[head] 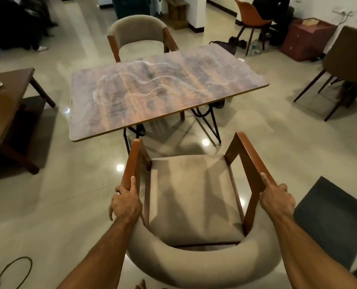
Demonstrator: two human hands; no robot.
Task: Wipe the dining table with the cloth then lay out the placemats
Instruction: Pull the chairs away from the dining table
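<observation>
The dining table (pixel 163 88) has a glossy marbled brown and purple top and black metal legs, and nothing lies on it. A beige padded armchair (pixel 192 201) with brown wooden arms stands between me and the table, a short way back from its near edge. My left hand (pixel 126 202) grips the chair's left wooden arm. My right hand (pixel 276 197) grips the right wooden arm. No cloth or placemats are in view.
A matching beige chair (pixel 139 32) stands at the table's far side. A low brown side table (pixel 4 101) is at the left, a dark chair (pixel 348 59) at the right, a dark mat (pixel 336 217) near my right arm, and a cable (pixel 12 270) on the floor.
</observation>
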